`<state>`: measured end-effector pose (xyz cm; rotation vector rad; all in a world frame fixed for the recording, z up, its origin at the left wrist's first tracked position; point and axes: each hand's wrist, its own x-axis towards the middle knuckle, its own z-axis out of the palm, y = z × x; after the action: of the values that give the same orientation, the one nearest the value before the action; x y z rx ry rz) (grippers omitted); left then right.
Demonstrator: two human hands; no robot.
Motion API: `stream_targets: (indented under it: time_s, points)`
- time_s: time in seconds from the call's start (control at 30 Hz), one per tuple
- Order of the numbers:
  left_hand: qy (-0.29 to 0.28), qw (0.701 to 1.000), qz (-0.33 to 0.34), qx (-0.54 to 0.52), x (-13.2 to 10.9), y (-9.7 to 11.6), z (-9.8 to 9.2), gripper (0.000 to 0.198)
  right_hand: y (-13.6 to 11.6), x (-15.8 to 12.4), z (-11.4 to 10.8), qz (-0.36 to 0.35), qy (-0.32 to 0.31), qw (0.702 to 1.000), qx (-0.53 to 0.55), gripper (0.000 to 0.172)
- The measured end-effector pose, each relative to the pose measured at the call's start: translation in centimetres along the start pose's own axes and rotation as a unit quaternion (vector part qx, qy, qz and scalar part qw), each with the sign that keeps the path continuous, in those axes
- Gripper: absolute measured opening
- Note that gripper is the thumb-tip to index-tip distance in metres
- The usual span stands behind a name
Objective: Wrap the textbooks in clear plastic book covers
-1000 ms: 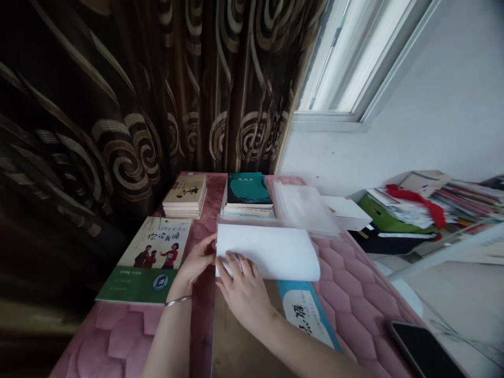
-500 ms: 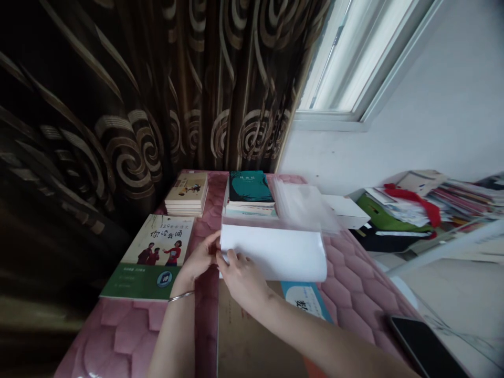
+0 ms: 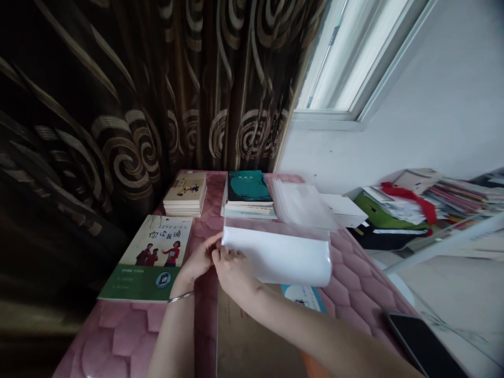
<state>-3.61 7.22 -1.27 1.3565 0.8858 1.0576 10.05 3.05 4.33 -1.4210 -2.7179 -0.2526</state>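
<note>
White paper (image 3: 291, 257) with a clear plastic film edge (image 3: 255, 226) lies across the middle, bent over at its right end. My left hand (image 3: 201, 258) pinches the paper's left edge, thumb and fingers closed. Right beside it, my right hand (image 3: 235, 273) has its fingers curled onto the same left corner; the fingertips are partly hidden. Under the paper and my right forearm rests a brown-covered book (image 3: 252, 341), and a blue and white cover (image 3: 303, 298) shows at its right. What joins the paper to the book cannot be made out.
A green and white book (image 3: 147, 257) lies at left, with a stack of small books (image 3: 185, 194) behind. Teal-topped books (image 3: 250, 186) and clear plastic covers (image 3: 301, 202) are at the back. A phone (image 3: 423, 341) sits front right on the pink quilted surface (image 3: 354, 283).
The white paper has shifted slightly right and down at its right end. My right hand's fingers have moved a little left and curled tighter at the corner, beside my left hand.
</note>
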Motion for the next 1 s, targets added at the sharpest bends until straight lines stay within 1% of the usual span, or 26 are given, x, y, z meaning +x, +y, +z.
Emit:
stream_targets:
  time_s: [0.17,0.33,0.4,0.53,0.7,0.83,0.93,1.0]
  points:
    - [0.000,1.000,-0.014,-0.013,0.0,0.3,0.1,0.070,-0.1,0.5,0.3,0.002,0.027,1.000,-0.008,0.026]
    - [-0.002,1.000,0.023,0.001,0.1,0.8,0.5,0.058,-0.6,0.3,0.6,-0.017,0.049,0.998,-0.022,0.026]
    - [0.007,1.000,0.023,0.001,0.2,0.6,0.6,0.055,-0.7,-0.1,0.5,-0.021,0.045,0.998,-0.024,0.025]
    - [0.021,1.000,0.007,0.000,0.2,0.2,0.5,0.055,-0.5,-0.6,0.0,-0.041,0.015,0.999,-0.015,0.023]
    - [-0.014,1.000,0.001,-0.001,0.0,0.6,0.4,0.048,0.2,-0.3,-0.2,-0.073,0.012,0.997,-0.016,0.025]
    - [-0.007,1.000,-0.006,0.014,-0.1,0.7,0.2,0.053,0.6,-0.1,-0.1,-0.080,0.009,0.996,-0.027,0.025]
    - [-0.006,1.000,-0.005,0.011,-0.1,0.6,0.3,0.057,0.8,0.0,0.1,-0.079,0.028,0.996,-0.034,0.023]
    - [-0.018,1.000,-0.008,0.002,-0.1,0.7,0.3,0.057,0.8,0.1,0.2,-0.071,0.042,0.996,-0.038,0.022]
